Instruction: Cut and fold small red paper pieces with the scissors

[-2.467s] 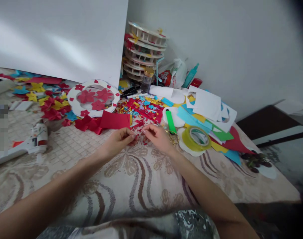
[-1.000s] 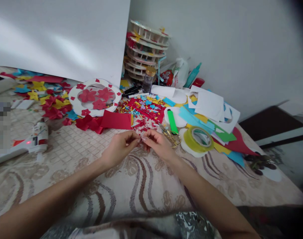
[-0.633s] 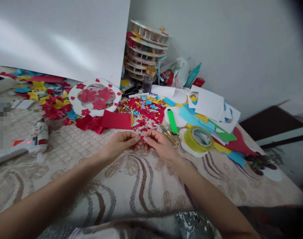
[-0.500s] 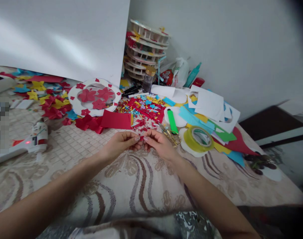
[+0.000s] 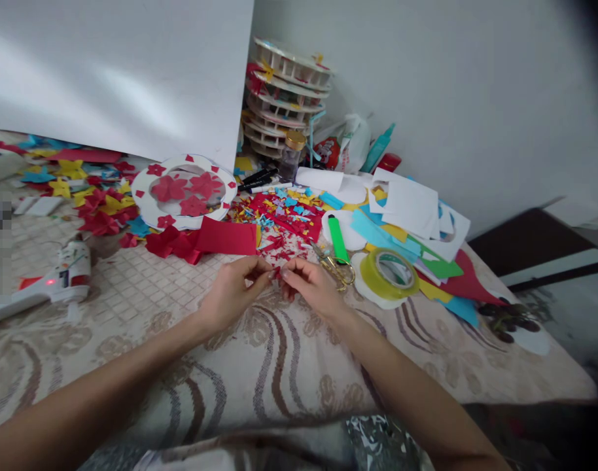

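Between my fingertips, over the front of the cluttered table, is a small piece of red paper [image 5: 278,272]. My left hand [image 5: 234,288] pinches it from the left. From the other side my right hand [image 5: 306,286] holds it between thumb and fingers. Fingers cover most of the piece, so its shape is hard to make out. Just beyond lie red paper scraps [image 5: 279,247]. Gold-handled scissors [image 5: 342,271] rest right of my right hand, close to a green cutter [image 5: 337,239]. A flat red paper rectangle [image 5: 228,237] lies behind my left hand.
A glue gun [image 5: 58,284] with a lit red light lies at left. A white ring with red paper flowers [image 5: 144,212] sits behind it. Yellow tape [image 5: 377,278] and paper sheets [image 5: 411,209] are at right. A tiered white stand [image 5: 289,98] rises at the back.
The fingers of my left hand have shifted slightly around the red paper piece, and its thumb has lifted a little. The whole view has moved slightly; the things on the table stay put.
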Tool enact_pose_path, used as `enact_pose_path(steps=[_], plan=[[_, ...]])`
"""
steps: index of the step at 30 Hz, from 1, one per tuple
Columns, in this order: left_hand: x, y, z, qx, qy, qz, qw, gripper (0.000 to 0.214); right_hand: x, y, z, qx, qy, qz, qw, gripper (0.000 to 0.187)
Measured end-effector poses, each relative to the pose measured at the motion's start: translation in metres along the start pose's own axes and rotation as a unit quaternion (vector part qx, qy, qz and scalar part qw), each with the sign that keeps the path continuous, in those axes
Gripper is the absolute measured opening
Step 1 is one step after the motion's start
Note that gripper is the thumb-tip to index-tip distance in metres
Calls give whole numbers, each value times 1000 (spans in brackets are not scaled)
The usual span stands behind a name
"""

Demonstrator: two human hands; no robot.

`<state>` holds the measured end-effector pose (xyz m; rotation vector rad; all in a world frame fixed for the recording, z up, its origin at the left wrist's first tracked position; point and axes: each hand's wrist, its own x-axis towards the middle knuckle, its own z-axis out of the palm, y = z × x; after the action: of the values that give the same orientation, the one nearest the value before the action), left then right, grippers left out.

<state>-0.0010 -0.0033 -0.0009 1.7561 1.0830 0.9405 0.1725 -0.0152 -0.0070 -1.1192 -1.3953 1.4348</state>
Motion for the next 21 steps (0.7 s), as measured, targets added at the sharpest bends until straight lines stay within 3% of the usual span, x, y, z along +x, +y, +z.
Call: enact_pose_path(steps=[8, 13, 21], plan=[[8, -7, -1, -197, -47, -110, 973, 24, 0, 0, -2, -39, -11, -22, 999, 16], [8, -9, 0, -210, -51, -99, 971, 25, 1, 1, -2, -56, -9, -26, 998, 18], [7, -6, -2, -204, -48, -101, 972, 21, 1, 2, -1, 8, -9, 5, 1000, 16]])
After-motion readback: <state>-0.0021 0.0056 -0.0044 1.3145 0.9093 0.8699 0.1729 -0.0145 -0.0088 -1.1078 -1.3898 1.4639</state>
